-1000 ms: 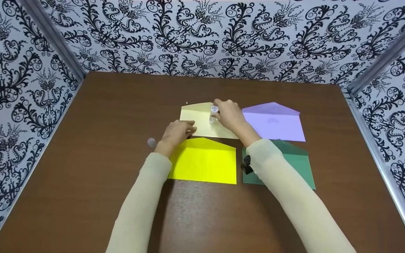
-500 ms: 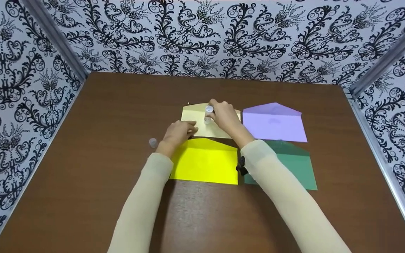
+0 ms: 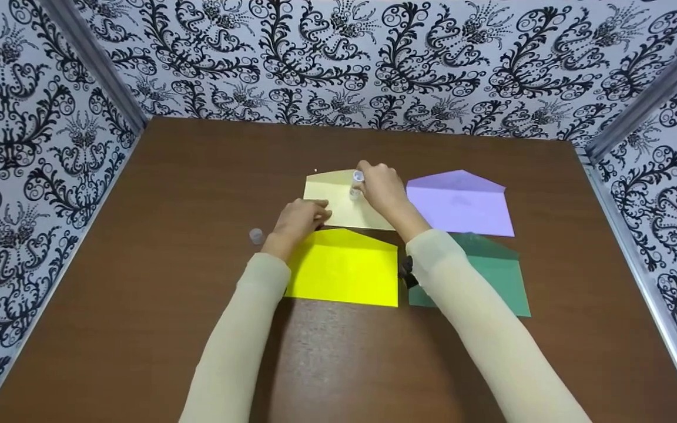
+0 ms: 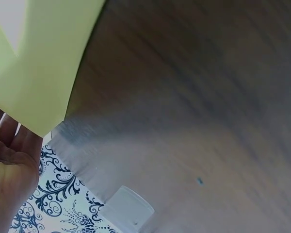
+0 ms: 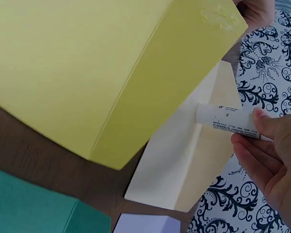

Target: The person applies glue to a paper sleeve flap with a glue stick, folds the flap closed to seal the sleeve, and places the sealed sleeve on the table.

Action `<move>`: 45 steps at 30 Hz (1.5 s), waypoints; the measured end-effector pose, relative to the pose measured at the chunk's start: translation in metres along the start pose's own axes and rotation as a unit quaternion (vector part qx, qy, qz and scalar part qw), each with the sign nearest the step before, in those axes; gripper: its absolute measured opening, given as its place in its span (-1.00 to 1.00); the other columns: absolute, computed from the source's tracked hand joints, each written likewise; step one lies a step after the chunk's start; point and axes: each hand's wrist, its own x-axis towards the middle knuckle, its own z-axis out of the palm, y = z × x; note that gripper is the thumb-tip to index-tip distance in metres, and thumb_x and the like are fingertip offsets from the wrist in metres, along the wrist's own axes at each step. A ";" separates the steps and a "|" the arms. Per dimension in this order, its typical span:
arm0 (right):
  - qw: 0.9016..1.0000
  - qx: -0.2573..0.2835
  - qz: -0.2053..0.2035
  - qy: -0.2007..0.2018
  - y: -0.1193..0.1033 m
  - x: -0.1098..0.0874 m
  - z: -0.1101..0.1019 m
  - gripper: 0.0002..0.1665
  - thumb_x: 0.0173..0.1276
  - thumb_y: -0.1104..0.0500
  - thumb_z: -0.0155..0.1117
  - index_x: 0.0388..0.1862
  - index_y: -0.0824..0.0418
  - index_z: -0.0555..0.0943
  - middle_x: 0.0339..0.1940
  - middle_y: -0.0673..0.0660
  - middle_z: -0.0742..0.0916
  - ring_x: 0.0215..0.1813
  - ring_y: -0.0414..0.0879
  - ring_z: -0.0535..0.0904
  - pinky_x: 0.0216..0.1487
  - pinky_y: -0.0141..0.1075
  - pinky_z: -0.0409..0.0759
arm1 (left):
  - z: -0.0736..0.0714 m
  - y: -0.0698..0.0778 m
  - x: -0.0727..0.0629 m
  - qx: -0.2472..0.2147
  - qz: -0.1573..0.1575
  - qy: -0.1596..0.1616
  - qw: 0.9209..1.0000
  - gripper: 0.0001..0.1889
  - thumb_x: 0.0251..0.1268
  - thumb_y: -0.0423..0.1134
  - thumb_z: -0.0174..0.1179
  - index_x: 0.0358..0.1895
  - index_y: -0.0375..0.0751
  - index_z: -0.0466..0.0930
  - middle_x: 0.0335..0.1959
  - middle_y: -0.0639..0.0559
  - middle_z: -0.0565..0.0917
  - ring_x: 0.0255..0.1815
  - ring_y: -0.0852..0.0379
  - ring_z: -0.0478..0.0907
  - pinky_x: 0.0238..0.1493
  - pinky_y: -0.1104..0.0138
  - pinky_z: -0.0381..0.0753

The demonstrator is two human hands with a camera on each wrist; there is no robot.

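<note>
My right hand (image 3: 382,189) grips a white glue stick (image 5: 228,120) between thumb and fingers, with its end against the cream envelope (image 3: 338,192). In the right wrist view, the stick meets the envelope near its flap crease. My left hand (image 3: 300,220) rests at the cream envelope's lower left corner, fingers relaxed, just above the bright yellow envelope (image 3: 344,270). A whitish smear (image 5: 220,18) shows on the yellow envelope's flap tip. The glue stick's clear cap (image 3: 255,236) stands on the table left of my left hand.
A purple envelope (image 3: 459,205) lies to the right of the cream one. Below it a green envelope (image 3: 500,282) is partly covered by my right sleeve (image 3: 468,294). Patterned walls (image 3: 344,64) border the brown table (image 3: 185,294).
The glue stick in my right hand moved left over the cream envelope, then back right and slightly away from me. My left hand has stayed in place.
</note>
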 end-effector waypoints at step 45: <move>0.982 0.167 0.087 0.030 0.011 -0.028 -0.011 -0.61 0.24 0.14 0.49 -0.05 0.34 0.64 -0.07 0.26 0.78 -0.04 0.12 0.69 0.02 -0.10 0.68 | -0.006 0.020 0.024 0.090 0.013 0.000 0.996 -0.90 0.22 -0.36 0.31 -0.29 -0.12 0.79 -0.16 -0.06 0.66 -0.14 -0.08 0.64 -0.07 0.14 0.72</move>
